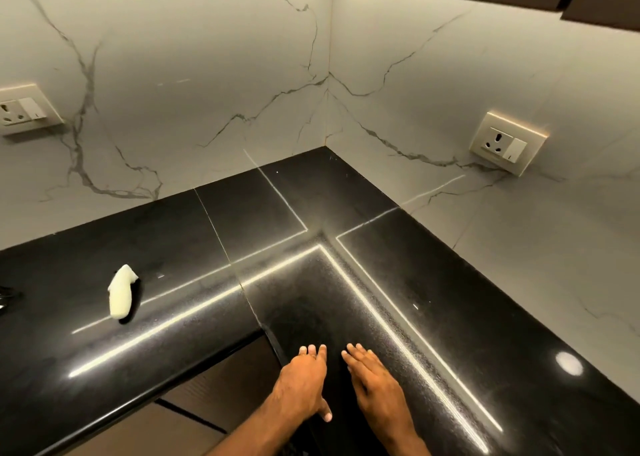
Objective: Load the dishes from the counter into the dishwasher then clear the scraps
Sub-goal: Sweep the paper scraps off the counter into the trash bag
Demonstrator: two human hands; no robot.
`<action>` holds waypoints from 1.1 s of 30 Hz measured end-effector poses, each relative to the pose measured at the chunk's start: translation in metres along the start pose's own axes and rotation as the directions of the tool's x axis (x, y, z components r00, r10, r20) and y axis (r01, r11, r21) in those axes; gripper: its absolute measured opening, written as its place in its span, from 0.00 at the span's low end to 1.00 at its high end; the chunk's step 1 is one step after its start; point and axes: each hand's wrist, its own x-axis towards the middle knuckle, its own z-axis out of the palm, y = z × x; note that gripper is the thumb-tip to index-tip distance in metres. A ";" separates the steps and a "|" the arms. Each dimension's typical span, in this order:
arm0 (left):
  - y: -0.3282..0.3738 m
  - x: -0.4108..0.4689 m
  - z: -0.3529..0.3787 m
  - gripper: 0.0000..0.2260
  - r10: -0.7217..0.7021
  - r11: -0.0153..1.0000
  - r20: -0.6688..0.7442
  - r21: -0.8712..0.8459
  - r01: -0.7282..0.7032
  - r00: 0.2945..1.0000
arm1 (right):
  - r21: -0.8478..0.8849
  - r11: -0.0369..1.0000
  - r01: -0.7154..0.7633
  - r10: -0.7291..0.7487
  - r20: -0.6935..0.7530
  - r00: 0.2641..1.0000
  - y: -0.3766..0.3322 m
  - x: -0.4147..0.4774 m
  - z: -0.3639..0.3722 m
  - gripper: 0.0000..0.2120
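Note:
A black polished L-shaped counter (433, 282) fills the corner in front of me. My left hand (303, 383) lies flat, palm down, near the counter's inner corner edge, fingers together and holding nothing. My right hand (375, 383) rests flat beside it, a small gap between the two, also holding nothing. A pale yellowish-white scrap (121, 296), elongated and lumpy, lies on the counter's left stretch, well away from both hands. No dishes and no dishwasher show in this view.
White marble-patterned walls meet at the back corner. A socket plate (24, 109) is on the left wall and another socket plate (507, 144) on the right wall. Dark cabinets hang overhead. A dark object (5, 298) pokes in at the left edge. Brown cabinet fronts (225, 379) sit below the counter.

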 end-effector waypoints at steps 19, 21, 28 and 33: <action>0.024 0.013 0.013 0.37 0.104 0.933 -0.171 -0.324 -0.156 0.980 | 0.140 0.887 -0.441 0.376 0.336 0.863 -0.025 -0.001 -0.071 0.27; 0.025 0.018 0.009 0.34 0.115 0.943 -0.173 -0.292 -0.163 0.978 | 0.062 0.917 -0.395 0.350 0.351 0.868 -0.029 0.005 -0.071 0.26; 0.024 0.028 0.005 0.19 0.169 0.968 -0.181 -0.157 -0.198 0.969 | -0.048 0.936 -0.348 0.348 0.268 0.898 -0.040 0.013 -0.067 0.16; 0.022 0.027 0.019 0.13 0.160 0.975 -0.211 -0.119 -0.188 0.964 | -0.062 0.919 -0.390 0.394 0.188 0.900 -0.053 0.006 -0.059 0.10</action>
